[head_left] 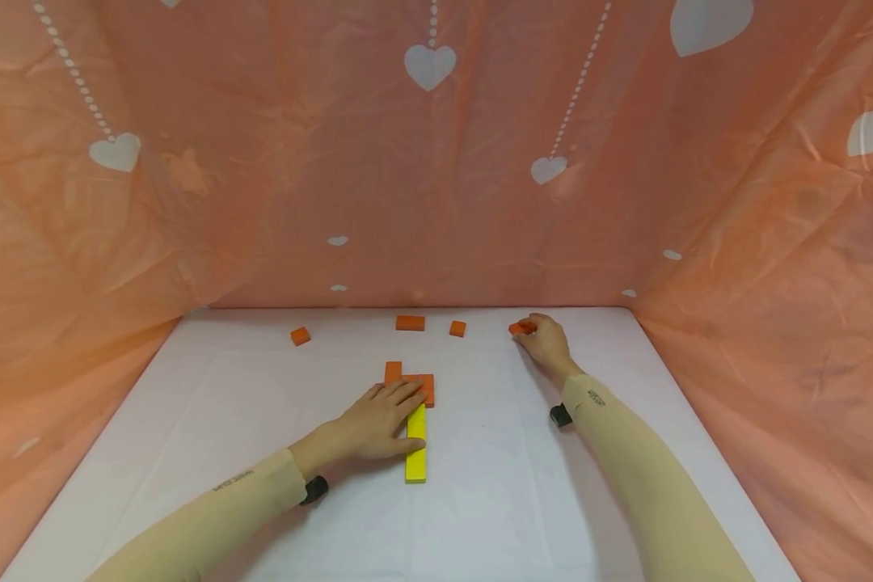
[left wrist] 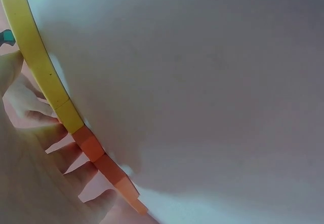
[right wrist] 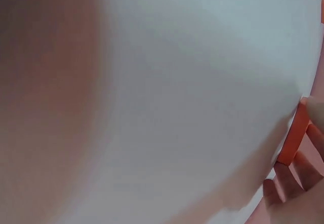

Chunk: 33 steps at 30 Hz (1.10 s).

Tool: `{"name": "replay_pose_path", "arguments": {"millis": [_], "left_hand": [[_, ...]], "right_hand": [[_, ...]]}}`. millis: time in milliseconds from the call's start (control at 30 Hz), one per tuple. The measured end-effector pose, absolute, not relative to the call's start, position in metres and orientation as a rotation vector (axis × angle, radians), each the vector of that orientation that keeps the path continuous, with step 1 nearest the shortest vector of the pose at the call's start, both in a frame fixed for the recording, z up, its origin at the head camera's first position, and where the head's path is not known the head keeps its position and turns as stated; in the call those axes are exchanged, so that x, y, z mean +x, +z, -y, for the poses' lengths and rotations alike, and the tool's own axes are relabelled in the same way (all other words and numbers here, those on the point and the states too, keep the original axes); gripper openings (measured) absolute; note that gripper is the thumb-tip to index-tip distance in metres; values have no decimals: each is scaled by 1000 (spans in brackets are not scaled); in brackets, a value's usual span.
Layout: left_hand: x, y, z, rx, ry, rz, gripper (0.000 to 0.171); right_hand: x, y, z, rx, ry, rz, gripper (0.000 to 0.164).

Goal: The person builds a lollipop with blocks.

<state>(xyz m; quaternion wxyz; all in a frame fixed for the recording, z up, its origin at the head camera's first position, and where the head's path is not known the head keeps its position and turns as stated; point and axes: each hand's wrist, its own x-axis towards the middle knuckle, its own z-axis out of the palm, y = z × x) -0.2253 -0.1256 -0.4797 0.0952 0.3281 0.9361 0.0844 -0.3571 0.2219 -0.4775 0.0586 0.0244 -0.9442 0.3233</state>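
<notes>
- Left hand (head_left: 380,422), fingers outstretched, touches orange blocks (head_left: 428,390) and yellow row (head_left: 415,467), the row's length pointing forward
- Right hand (head_left: 548,346) pinches orange piece (right wrist: 295,134) near table's (head_left: 495,501) far edge, long axis hard to judge

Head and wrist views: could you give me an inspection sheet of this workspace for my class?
Surface: white cloth-like table cover, faintly creased.
Blocks: flat yellow rectangular strip, end to end with a group of flat orange blocks; two orange square blocks and one orange rectangular block lie apart beyond.
Clutter: nothing seen.
Hands: left hand rests on the strip and group; right hand pinches another orange block.
Cables: nothing seen.
Surroundings: orange-pink curtain printed with white hearts; black device at each wrist.
</notes>
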Motion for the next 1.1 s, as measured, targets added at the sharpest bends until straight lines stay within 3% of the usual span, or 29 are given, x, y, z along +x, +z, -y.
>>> {"name": "replay_pose_path", "arguments": {"millis": [533,1100], "left_hand": [[-224,-474,125,936,264,-2780,83],[-226,-474,122,921,236,-2772,84]], "right_hand": [[-336,-472,-195,229,1241,2731,51],[-302,-475,-143,755,1136,2801,53]]}}
